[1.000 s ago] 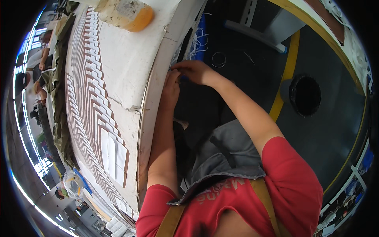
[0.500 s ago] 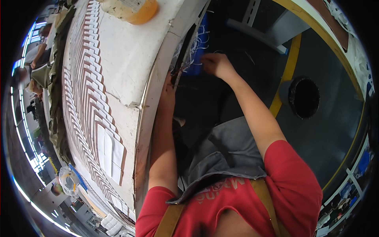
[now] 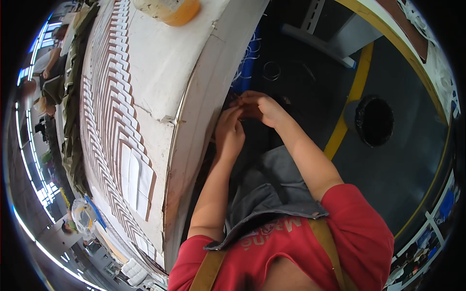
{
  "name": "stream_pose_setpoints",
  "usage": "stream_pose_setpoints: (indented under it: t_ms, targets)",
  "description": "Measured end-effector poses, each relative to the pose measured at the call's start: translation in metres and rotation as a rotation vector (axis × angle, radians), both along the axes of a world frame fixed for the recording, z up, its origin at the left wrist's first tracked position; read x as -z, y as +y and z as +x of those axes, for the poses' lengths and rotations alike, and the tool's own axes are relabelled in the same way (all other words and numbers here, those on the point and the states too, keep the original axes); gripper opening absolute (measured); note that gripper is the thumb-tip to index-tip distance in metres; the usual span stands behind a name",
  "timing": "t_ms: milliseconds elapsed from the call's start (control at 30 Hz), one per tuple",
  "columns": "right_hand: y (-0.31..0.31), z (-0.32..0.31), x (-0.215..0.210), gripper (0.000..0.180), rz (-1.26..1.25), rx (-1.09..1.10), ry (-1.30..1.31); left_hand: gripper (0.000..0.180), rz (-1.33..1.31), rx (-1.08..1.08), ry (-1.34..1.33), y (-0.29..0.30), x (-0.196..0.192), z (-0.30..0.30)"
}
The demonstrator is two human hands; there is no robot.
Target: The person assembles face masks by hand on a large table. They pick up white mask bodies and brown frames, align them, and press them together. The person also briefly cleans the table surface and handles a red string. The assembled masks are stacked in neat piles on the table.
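Note:
Beside the white table's [image 3: 194, 97] edge, my two hands meet with their fingertips close together. My left hand [image 3: 229, 131] is bent upward, its fingers closed in a pinch. Right against it, my right hand [image 3: 261, 107] has its thumb and fingers pressed together too. Something small and dark seems to lie at the fingertips, but I cannot make out what it is. Just beyond the hands is a blue container [image 3: 250, 60] with thin white strips hanging over it, partly hidden by the table.
Rows of overlapping white pieces with brown edges [image 3: 137, 182] cover the tabletop. A container of orange liquid [image 3: 182, 12] stands at its far end. On the dark floor are a black bucket [image 3: 374, 121] and a yellow line [image 3: 361, 75]. Other people work at the far left.
My left hand has come up from beside the table edge into fuller view. My right hand has moved down and left to meet it. The view has shifted slightly.

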State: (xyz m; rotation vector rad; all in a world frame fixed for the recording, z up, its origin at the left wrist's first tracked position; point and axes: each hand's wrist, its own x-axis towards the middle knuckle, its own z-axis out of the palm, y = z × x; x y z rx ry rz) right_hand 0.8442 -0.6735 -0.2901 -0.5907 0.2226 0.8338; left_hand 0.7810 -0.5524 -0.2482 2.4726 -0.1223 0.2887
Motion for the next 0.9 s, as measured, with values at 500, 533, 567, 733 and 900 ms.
stream_pose_setpoints:
  t_ms: [500,533,567,733,900]
  targets:
    - [-0.002,-0.005,-0.011,0.006,-0.601,0.112,-0.665,0.021,-0.862,-0.456,0.621,0.0,-0.006,0.043]
    - [-0.001,-0.006,-0.01,0.006,-0.638,0.172,-0.756,0.019,-0.972,-0.466,0.618,0.002,0.0,0.043]
    - [0.0,-0.007,-0.005,0.006,-0.67,0.22,-0.808,0.017,-1.081,-0.475,0.614,0.005,0.007,0.044]
    - [0.002,-0.014,-0.008,0.004,-0.91,0.284,-0.773,0.011,-1.299,-0.574,0.588,0.0,0.014,0.044]
    - [0.008,-0.023,-0.009,0.005,-1.012,0.431,-1.063,0.012,-1.324,-0.553,0.542,-0.004,0.015,0.042]
